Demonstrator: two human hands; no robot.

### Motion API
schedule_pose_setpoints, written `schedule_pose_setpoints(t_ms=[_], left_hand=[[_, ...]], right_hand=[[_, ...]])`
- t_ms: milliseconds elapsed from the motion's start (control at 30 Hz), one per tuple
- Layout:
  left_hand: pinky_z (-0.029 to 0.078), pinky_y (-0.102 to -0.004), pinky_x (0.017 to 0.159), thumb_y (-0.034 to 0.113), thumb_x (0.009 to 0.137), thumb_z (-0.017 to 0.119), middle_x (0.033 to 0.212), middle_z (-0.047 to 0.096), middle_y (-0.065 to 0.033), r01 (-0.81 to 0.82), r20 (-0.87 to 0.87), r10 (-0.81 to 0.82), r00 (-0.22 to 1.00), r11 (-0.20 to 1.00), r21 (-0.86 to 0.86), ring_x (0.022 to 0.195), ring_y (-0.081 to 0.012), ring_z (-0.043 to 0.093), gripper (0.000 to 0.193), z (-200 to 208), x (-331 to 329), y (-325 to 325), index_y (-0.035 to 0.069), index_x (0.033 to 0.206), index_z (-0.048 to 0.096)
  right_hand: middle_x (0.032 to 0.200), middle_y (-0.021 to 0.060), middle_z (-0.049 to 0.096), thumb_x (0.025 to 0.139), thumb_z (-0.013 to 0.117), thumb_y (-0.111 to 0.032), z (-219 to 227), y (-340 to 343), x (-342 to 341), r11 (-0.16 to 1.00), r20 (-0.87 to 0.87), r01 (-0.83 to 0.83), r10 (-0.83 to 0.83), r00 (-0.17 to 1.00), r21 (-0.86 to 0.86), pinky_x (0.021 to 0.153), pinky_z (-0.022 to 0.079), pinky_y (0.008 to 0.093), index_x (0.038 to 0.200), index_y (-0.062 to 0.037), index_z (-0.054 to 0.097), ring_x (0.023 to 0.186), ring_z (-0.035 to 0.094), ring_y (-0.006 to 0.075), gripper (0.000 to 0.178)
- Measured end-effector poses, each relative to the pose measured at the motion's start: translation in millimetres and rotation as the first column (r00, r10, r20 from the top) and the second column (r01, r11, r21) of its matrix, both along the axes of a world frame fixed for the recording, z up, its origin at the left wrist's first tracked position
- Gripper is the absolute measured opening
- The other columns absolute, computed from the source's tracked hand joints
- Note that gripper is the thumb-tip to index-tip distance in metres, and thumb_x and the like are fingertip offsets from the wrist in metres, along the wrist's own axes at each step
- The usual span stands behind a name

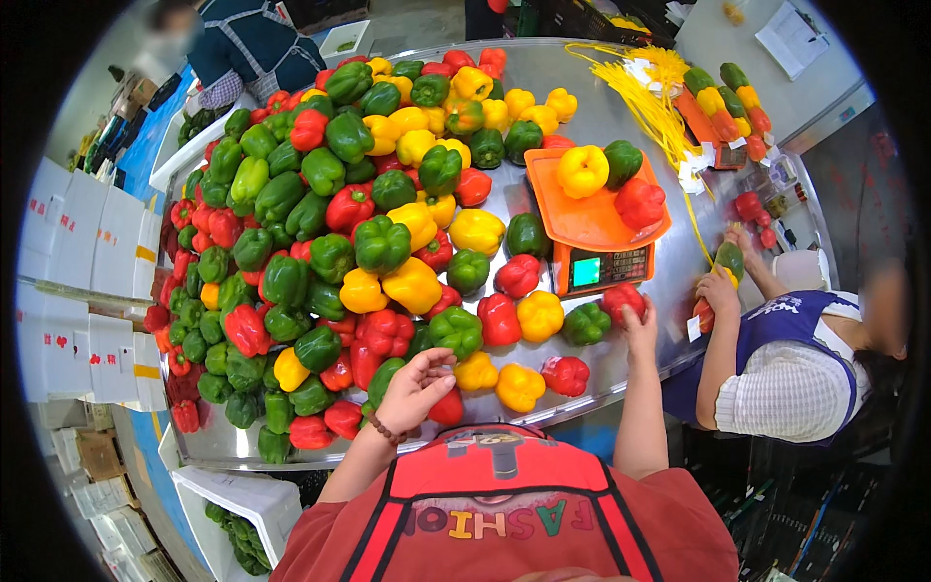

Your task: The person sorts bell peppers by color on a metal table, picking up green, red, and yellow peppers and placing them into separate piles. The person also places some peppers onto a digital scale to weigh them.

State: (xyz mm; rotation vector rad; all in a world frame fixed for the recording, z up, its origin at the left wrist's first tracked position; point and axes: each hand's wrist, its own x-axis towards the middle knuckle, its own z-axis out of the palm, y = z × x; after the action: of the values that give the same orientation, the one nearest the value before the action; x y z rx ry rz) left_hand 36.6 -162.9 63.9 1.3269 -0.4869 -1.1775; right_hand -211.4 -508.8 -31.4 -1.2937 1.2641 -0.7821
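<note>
My right hand [640,328] has its fingers around a red bell pepper [621,302] just in front of the scale's lit display. Over the near edge of the pepper heap hovers my left hand [415,390], empty and open, thumb apart from the loosely bent fingers. Close to it lie a green bell pepper [456,333] and a yellow bell pepper [476,371]. An orange scale [593,254] carries one yellow pepper [583,172], one green pepper [624,163] and one red pepper [640,204] in its pan. Between my hands sit several loose peppers.
Mixed peppers cover the left of the metal table [543,68]. Yellow straps [635,92] lie at the far right beside packed peppers [727,102]. A co-worker [786,359] at right handles a packed set; another person [257,48] stands far left. Below left is a white foam box [262,500].
</note>
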Motion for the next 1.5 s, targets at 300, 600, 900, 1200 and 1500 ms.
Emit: schedule_pose_setpoints(t_ms=[300, 600, 900, 1200, 1500], left_hand=[[0.047, -0.0267, 0.09, 0.01, 0.089, 0.065, 0.12, 0.059, -0.0075, -0.074, 0.074, 0.074, 0.995, 0.997, 0.005, 0.102, -0.0117, 0.056, 0.046, -5, 7, 6, 0.001, 0.131, 0.048], [0.046, -0.0283, 0.094, 0.007, 0.09, 0.063, 0.123, 0.056, -0.0069, -0.082, 0.162, 0.077, 0.984, 0.996, 0.026, 0.107, -0.0132, 0.055, 0.046, 3, 16, 2, 0.002, 0.132, 0.047], [0.047, -0.029, 0.091, 0.01, 0.088, 0.066, 0.12, 0.059, -0.0081, -0.174, 0.185, 0.172, 0.968, 0.985, -0.007, 0.104, -0.0144, 0.056, 0.046, 6, 22, 12, 0.0, 0.13, 0.049], [0.048, -0.0287, 0.09, 0.01, 0.088, 0.066, 0.12, 0.061, -0.0084, -0.3, 0.21, 0.294, 0.932, 0.954, -0.005, 0.103, -0.0141, 0.057, 0.045, -1, 28, 44, 0.001, 0.129, 0.051], [0.044, -0.0356, 0.098, 0.016, 0.077, 0.076, 0.131, 0.054, -0.0136, -0.317, 0.437, 0.254, 0.863, 0.945, 0.077, 0.112, -0.0229, 0.057, 0.07, 11, 25, 38, 0.001, 0.137, 0.043]], right_hand=[[0.105, 0.0072, 0.063, 0.095, 0.057, -0.026, -20, 1, -77, 0.982, -0.097, 0.172, -0.165, 0.981, 0.073, 0.07, 0.048, 0.0253, 0.131, -0.0018, 0.051, 0.087, 0.061, 0.0136, 0.044], [0.11, 0.0157, 0.066, 0.091, 0.064, -0.03, -2, 12, -40, 0.904, -0.577, -0.191, -0.073, 0.813, -0.384, 0.085, 0.05, 0.0337, 0.125, -0.0015, 0.057, 0.102, 0.064, 0.0251, 0.045], [0.123, 0.0171, 0.058, 0.083, 0.072, -0.018, 114, -43, 132, 0.587, -0.271, -0.29, 0.122, 0.955, -0.756, 0.094, 0.046, 0.0364, 0.134, -0.0017, 0.048, 0.112, 0.058, 0.0278, 0.059], [0.117, 0.0218, 0.063, 0.087, 0.064, -0.037, 90, -105, 209, 0.672, -0.47, -0.306, -0.071, 0.88, -0.674, 0.092, 0.047, 0.0404, 0.124, -0.0013, 0.057, 0.108, 0.06, 0.0363, 0.052], [0.101, 0.0114, 0.066, 0.084, 0.071, -0.014, 107, 19, 211, 0.587, -0.123, -0.451, 0.512, 0.85, -0.673, 0.081, 0.051, 0.0292, 0.115, 0.0022, 0.06, 0.09, 0.063, 0.0182, 0.036]])
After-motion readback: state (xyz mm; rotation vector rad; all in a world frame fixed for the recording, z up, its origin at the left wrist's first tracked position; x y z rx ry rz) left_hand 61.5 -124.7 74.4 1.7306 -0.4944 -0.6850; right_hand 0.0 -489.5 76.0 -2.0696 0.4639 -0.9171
